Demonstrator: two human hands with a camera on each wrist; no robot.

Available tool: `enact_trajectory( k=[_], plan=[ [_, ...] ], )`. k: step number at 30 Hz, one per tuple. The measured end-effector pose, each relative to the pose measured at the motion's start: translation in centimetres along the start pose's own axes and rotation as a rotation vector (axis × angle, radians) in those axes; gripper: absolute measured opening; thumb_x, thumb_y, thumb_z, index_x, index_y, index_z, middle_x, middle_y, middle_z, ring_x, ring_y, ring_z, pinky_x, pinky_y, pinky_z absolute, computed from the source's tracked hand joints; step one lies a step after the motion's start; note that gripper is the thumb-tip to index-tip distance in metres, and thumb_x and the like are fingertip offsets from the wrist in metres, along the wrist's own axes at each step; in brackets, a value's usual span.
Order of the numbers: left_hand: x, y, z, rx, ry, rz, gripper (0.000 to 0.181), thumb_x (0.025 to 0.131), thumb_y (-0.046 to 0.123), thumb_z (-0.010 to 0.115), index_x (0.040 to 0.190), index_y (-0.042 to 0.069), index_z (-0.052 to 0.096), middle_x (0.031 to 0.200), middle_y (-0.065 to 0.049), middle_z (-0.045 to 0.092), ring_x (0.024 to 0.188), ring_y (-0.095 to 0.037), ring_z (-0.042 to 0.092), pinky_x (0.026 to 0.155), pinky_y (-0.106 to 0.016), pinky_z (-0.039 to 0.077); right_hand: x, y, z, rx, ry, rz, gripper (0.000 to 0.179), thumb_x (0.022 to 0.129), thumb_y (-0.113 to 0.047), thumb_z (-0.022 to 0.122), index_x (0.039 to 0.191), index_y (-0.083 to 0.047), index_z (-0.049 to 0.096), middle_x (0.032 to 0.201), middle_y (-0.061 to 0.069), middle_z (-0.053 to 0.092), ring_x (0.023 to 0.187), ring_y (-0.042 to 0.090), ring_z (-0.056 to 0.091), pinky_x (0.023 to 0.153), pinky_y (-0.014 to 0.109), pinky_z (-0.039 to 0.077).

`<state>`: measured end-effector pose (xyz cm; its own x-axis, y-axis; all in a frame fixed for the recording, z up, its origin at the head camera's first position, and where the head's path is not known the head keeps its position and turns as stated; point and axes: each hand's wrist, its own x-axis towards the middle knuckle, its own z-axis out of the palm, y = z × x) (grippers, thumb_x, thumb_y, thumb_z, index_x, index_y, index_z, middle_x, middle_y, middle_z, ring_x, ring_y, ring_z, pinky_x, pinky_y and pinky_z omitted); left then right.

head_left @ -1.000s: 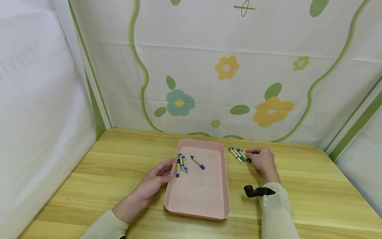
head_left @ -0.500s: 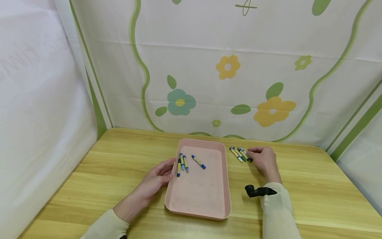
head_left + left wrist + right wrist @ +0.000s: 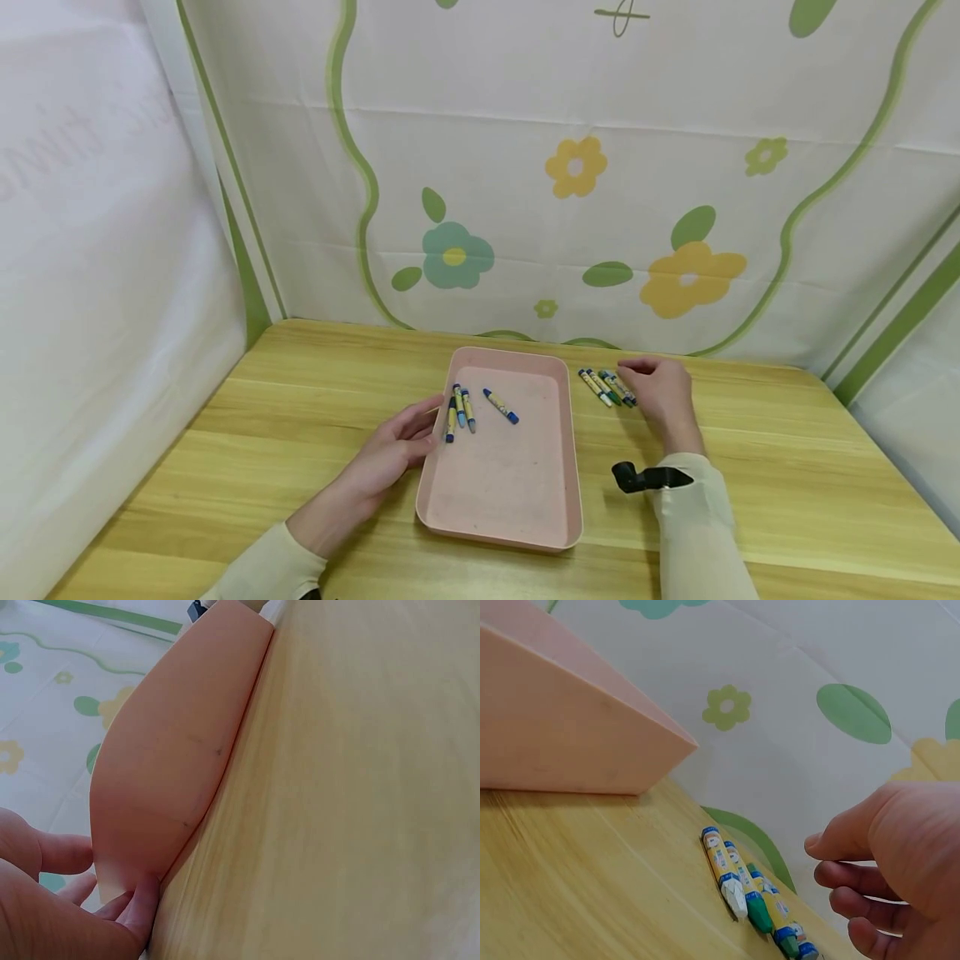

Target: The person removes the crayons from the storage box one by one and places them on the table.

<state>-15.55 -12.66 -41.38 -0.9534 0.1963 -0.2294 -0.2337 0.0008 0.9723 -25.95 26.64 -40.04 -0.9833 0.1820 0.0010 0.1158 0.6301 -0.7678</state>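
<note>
A pink tray [image 3: 498, 500] lies on the wooden table, and my left hand [image 3: 390, 450] pinches its left wall, with the thumb at the rim and fingertips against the outer side in the left wrist view. Inside the tray are three crayons [image 3: 460, 407] close together at the left wall and one blue crayon [image 3: 500, 406] apart from them. Right of the tray several crayons [image 3: 727, 874] lie side by side, white and green tips among them. My right hand [image 3: 907, 862] hovers beside this row, fingers loosely bent, nothing between thumb and fingertips.
The wooden table [image 3: 300, 400] ends at a white curtain [image 3: 487, 167] printed with flowers and leaves. Another white curtain [image 3: 97, 250] stands along the left side. A black wrist mount [image 3: 648, 478] sticks out from my right sleeve.
My right fingers have come up off the dark-tipped crayon at the right end of the row, leaving the crayons on the table. The left hand stays at the tray.
</note>
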Motion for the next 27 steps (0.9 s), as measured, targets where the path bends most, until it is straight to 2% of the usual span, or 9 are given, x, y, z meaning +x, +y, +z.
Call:
enact_trajectory(
  k=[6,11,16,23,27],
  plan=[
    [0.0,0.0,0.0,-0.003,0.006,0.002,0.058,0.105,0.006,0.059,0.161,0.012,0.046,0.165,-0.019,0.047,0.154,-0.036,0.043,0.116,-0.044,0.047,-0.1,-1.1,0.2,0.000,0.031,-0.057,0.037,0.103,-0.032,0.068,0.127,-0.006,0.077,0.127,0.018,0.076,0.118,0.034,0.068,0.089,0.036,0.054],
    [0.0,0.0,0.0,-0.001,0.010,0.000,0.058,0.105,0.006,0.059,0.161,0.012,0.046,0.165,-0.019,0.047,0.154,-0.036,0.044,0.114,-0.042,0.049,-0.4,-2.2,0.4,0.061,0.023,-0.058,0.037,0.103,-0.032,0.069,0.129,-0.007,0.076,0.130,0.018,0.074,0.115,0.030,0.068,0.084,0.027,0.053],
    [-0.1,0.0,0.0,-0.003,0.012,0.000,0.058,0.105,0.006,0.059,0.161,0.012,0.045,0.165,-0.019,0.047,0.153,-0.036,0.044,0.114,-0.041,0.049,-0.6,-3.3,0.6,0.111,0.016,-0.058,0.038,0.103,-0.033,0.070,0.130,-0.007,0.075,0.133,0.017,0.073,0.116,0.028,0.067,0.085,0.026,0.053],
    [-0.1,0.0,0.0,-0.001,0.015,0.006,0.058,0.105,0.005,0.058,0.161,0.010,0.045,0.165,-0.019,0.047,0.154,-0.037,0.044,0.113,-0.040,0.049,-0.7,-4.5,1.2,0.138,0.026,-0.116,0.036,0.101,-0.029,0.072,0.126,-0.004,0.077,0.126,0.018,0.075,0.098,0.010,0.067,0.080,0.020,0.054],
    [0.0,-0.1,0.1,0.000,0.016,0.008,0.058,0.105,0.004,0.058,0.161,0.010,0.045,0.164,-0.020,0.047,0.153,-0.037,0.044,0.114,-0.041,0.048,-0.9,-5.2,1.9,0.185,-0.001,-0.139,0.035,0.100,-0.027,0.075,0.125,-0.002,0.077,0.123,0.018,0.076,0.091,0.003,0.065,0.077,0.019,0.054]
  ],
)
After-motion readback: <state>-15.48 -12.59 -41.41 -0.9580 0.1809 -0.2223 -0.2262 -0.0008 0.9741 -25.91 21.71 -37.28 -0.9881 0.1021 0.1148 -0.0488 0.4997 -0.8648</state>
